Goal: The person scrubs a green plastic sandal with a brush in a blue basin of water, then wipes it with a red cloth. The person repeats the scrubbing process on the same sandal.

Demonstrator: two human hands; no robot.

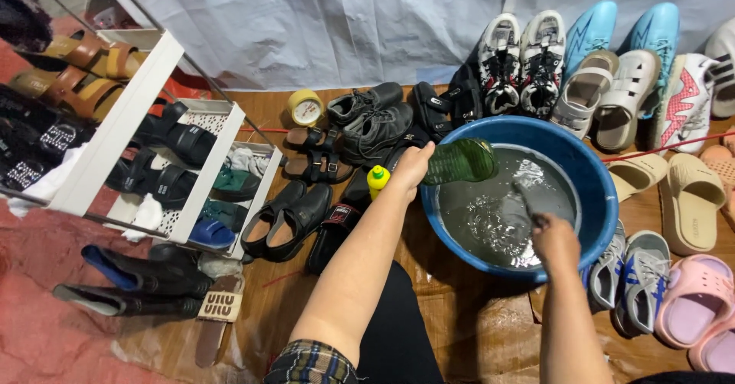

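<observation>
Right of the frame's centre stands a round blue basin (593, 200) filled with grey, rippling water. The left hand (412, 166) is closed around the neck end of a green plastic bottle (461, 161), which lies tipped almost level over the basin's upper left rim, its body reaching out above the water. The right hand (554, 240) is curled shut at the basin's lower right rim, gripping the handle of a thin tool (524, 194) whose far end sits in the water; blur hides what kind of tool it is. Just beside the left wrist, outside the basin, stands a small yellow bottle with a green cap (377, 180).

Footwear rings the basin on the floor: black boots (375, 120) and black sandals (315, 154) at centre left, black leather shoes (287, 219) below them, studded sports shoes (521, 58) and blue shoes (624, 28) along the top, beige slippers (689, 196) at the right edge, pink clogs (693, 300) in the lower right corner. A white shoe rack (126, 120) with more sandals fills the left side of the frame.
</observation>
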